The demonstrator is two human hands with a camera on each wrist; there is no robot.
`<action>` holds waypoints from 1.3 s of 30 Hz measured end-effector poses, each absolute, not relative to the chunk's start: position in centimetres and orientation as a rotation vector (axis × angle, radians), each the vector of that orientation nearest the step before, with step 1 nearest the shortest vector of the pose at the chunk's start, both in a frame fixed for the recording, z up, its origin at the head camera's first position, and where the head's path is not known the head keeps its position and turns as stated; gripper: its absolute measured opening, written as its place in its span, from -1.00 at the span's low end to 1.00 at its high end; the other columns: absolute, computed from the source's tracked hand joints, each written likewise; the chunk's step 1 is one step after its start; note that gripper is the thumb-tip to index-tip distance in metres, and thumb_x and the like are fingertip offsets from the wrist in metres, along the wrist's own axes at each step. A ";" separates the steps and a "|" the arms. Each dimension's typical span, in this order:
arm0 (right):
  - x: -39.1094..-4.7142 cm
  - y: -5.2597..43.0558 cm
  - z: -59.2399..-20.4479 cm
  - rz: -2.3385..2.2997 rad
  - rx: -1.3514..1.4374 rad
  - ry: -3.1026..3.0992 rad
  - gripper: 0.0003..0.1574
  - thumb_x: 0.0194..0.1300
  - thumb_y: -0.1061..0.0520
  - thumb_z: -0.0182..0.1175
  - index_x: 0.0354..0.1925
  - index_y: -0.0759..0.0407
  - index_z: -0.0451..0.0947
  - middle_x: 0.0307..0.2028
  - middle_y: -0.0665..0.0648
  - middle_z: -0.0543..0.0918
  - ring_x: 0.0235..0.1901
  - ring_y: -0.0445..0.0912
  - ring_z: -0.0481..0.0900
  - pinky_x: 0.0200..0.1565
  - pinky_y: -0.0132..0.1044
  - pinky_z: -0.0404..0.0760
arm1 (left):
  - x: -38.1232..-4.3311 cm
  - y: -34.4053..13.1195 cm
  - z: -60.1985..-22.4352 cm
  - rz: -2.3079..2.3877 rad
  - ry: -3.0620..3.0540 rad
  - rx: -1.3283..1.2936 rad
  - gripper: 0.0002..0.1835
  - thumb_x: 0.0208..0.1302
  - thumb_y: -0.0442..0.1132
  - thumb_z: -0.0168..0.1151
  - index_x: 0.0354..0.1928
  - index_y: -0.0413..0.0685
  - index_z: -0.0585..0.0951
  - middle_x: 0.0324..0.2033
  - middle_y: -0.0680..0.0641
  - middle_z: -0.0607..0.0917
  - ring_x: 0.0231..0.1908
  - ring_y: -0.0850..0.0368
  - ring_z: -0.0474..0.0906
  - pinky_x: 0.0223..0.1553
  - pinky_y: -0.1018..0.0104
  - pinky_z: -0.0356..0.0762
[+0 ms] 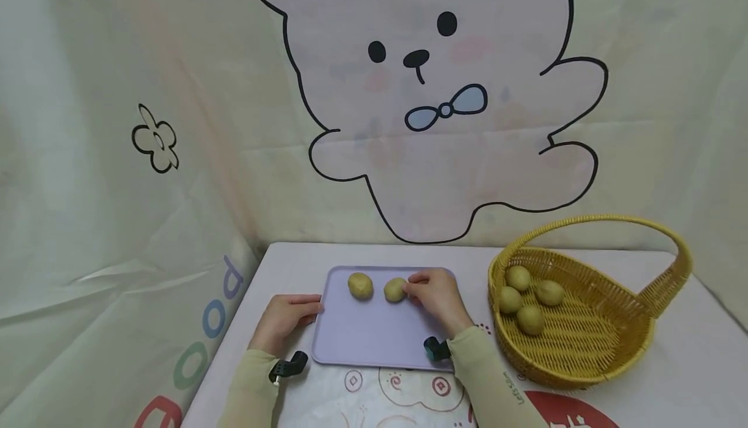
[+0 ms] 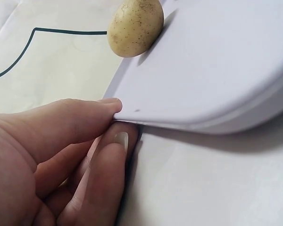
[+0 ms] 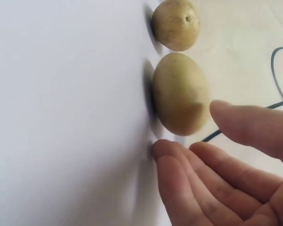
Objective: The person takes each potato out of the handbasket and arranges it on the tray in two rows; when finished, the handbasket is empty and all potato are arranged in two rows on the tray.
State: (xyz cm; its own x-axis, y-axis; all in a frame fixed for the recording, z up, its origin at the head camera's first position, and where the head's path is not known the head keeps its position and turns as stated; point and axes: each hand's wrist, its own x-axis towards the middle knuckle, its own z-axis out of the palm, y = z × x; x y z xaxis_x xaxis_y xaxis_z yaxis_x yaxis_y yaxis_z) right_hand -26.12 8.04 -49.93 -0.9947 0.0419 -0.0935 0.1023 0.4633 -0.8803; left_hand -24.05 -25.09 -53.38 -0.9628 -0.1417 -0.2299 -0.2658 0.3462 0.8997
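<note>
"First, what lies nearest the viewer?"

"Two pale sleeves (image 1: 248,392), with a black device (image 1: 289,367) at each wrist. Between the sleeves, line drawings (image 1: 421,389) are printed on the near part of the table (image 1: 298,256)."

"Report the left hand (image 1: 286,317)."

"Its fingers are closed on the left edge of the tray (image 1: 380,337). The left wrist view shows the rim pinched from above and below. The tray is pale lilac with rounded corners."

"And the right hand (image 1: 435,295)?"

"It extends over the right side of the tray. Its fingers and thumb are parted, curved and holding nothing, close against the right-hand potato (image 1: 395,289). Whether the thumb touches the skin cannot be told."

"Locate that potato."

"It rests on the tray, toward the far edge. The left-hand potato (image 1: 360,286) rests on the same surface, just beside it and apart."

"State the item to the right."

"A yellow woven basket (image 1: 584,369) stands on the table, its handle (image 1: 596,219) arching above. Four potatoes (image 1: 530,320) lie grouped toward its left end."

"Finally, the background?"

"A pale cloth backdrop (image 1: 672,123) rises behind the table, printed with a black-outlined figure (image 1: 421,175) wearing a blue bow (image 1: 470,100)."
</note>
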 end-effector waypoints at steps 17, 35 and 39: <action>-14.7 15.4 -41.5 -1.277 -0.485 2.758 -0.65 0.29 0.06 0.56 0.02 0.10 0.80 -0.08 0.04 0.86 -0.15 -0.19 0.80 -0.08 -0.34 0.79 | -24.3 -26.4 -52.8 1.639 2.505 -0.382 -0.55 0.20 -0.13 0.64 0.11 -0.14 0.83 -0.12 0.00 0.90 -0.29 0.39 0.70 -0.19 0.54 0.62; -20.8 32.6 -40.2 -0.833 -0.145 2.940 -0.46 0.37 -0.02 0.50 0.18 0.26 0.74 0.04 0.23 0.83 0.11 0.15 0.74 0.11 0.16 0.71 | -24.4 -25.6 -53.7 1.637 2.487 -0.345 -0.55 0.19 -0.15 0.65 0.10 -0.17 0.83 -0.19 0.01 0.91 -0.30 0.35 0.71 -0.24 0.52 0.63; -22.3 33.3 -41.4 -0.802 -0.103 2.899 -0.43 0.35 0.00 0.50 0.18 0.31 0.73 0.07 0.27 0.82 0.14 0.24 0.72 0.13 0.20 0.70 | -24.5 -25.4 -53.8 1.663 2.470 -0.340 -0.55 0.18 -0.16 0.66 0.09 -0.18 0.83 -0.14 -0.01 0.91 -0.29 0.35 0.71 -0.23 0.51 0.65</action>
